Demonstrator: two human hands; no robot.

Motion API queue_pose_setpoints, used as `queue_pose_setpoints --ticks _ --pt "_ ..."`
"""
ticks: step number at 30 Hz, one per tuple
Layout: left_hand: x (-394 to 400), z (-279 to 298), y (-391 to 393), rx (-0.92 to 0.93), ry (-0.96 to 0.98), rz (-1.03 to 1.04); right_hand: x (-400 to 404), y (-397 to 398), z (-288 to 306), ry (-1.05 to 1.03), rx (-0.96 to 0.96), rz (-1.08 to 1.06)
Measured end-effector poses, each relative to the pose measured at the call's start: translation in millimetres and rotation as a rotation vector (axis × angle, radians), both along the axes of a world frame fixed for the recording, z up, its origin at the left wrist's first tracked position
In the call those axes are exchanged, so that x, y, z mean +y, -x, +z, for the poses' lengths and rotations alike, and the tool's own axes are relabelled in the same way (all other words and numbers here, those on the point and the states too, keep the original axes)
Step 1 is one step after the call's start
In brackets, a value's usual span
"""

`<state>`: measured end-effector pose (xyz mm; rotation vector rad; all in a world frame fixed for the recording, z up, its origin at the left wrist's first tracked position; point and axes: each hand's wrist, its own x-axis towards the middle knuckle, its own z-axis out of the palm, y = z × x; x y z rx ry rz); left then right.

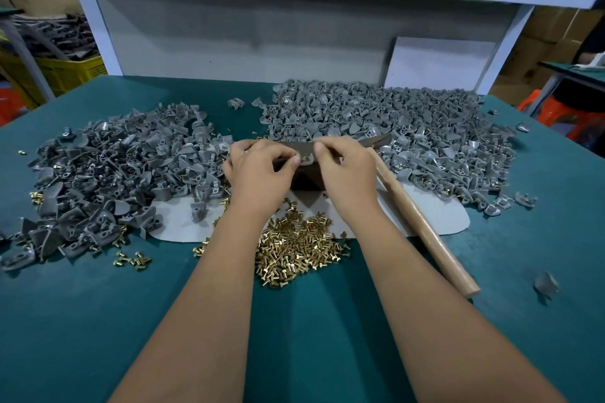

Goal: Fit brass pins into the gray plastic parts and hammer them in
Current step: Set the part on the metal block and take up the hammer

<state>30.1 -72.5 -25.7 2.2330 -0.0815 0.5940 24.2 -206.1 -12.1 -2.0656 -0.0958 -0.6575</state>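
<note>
Both hands meet over a dark metal block (306, 178) at the table's middle. My left hand (258, 170) and my right hand (343, 167) pinch a small gray plastic part (306, 159) between their fingertips on top of the block. Whether a pin sits in it is too small to tell. A heap of brass pins (294, 249) lies just in front of the block, between my forearms. A hammer with a wooden handle (422, 222) lies to the right, its head (376, 141) near the right pile.
Two big piles of gray plastic parts flank the block, a left pile (108, 173) and a right pile (409, 141). A pale sheet (438, 213) lies under the block on the green table (294, 337). Stray pins (134, 260) and one loose part (545, 283) lie apart.
</note>
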Motion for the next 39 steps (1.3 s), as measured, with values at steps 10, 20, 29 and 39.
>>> queue_pose_setpoints --ticks 10,20,29,39 --pt "-0.8 1.6 1.4 0.038 0.041 0.0 -50.7 14.0 8.5 0.565 0.3 -0.528" --pt "-5.6 1.8 4.8 0.01 -0.025 0.058 -58.0 21.7 28.7 0.565 0.426 -0.519" --pt "-7.7 5.1 6.0 0.031 -0.039 0.101 -57.8 62.5 63.0 0.194 0.288 -0.014" --pt "-5.7 2.1 4.6 0.013 0.038 0.101 -45.1 68.0 70.6 0.582 0.194 -0.113"
